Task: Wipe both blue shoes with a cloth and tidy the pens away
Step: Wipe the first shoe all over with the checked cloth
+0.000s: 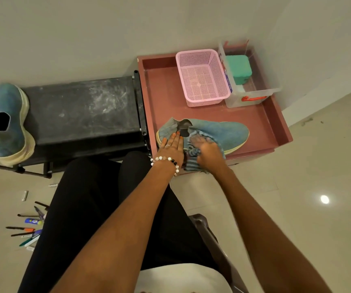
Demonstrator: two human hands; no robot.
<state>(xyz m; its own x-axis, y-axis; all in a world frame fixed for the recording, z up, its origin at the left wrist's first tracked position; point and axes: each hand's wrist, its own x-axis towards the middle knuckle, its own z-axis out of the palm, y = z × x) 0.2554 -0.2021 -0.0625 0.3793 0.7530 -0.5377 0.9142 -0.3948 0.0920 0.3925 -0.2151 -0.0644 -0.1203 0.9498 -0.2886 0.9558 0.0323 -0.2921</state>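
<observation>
Pale floor tiles and a plain wall frame a pink tray [280, 132] set beside a scuffed black rack [81, 106]. One blue shoe [221, 132] is laid on its side in the tray, toe toward the right, and is steadied at the heel by the left hand [173, 148], whose fingers are kept straight and flat. A striped cloth [193, 156] is pressed against the upper by the right hand [207, 150] (motion blur hides whether its fingers are curled into the fabric, so the grip cannot be told). Wiping of this shoe is judged to be under way, not finished. The second blue shoe [6, 121] is seen on the rack, well apart and untouched by either hand. The pens [29, 227] are scattered on the floor at lower left, and the pink basket [203, 76] at the back of the tray holds nothing, so tidying is judged not yet begun.
</observation>
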